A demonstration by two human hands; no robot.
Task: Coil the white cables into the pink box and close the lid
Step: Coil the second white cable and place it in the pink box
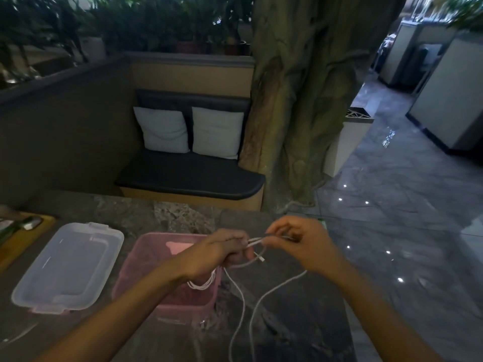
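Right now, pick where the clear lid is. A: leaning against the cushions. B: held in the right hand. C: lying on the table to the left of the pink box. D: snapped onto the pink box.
C: the clear lid lies flat on the table left of the open pink box, while both hands hold white cable.

A restaurant or café lounge. A booth seat (188,184) with two cushions (163,129) sits mid-frame. Planters (183,27) line the top, beside a decorative tree trunk (300,100).

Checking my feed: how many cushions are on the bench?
2: the left cushion and the right cushion lean side by side against the bench backrest. None seem hidden.
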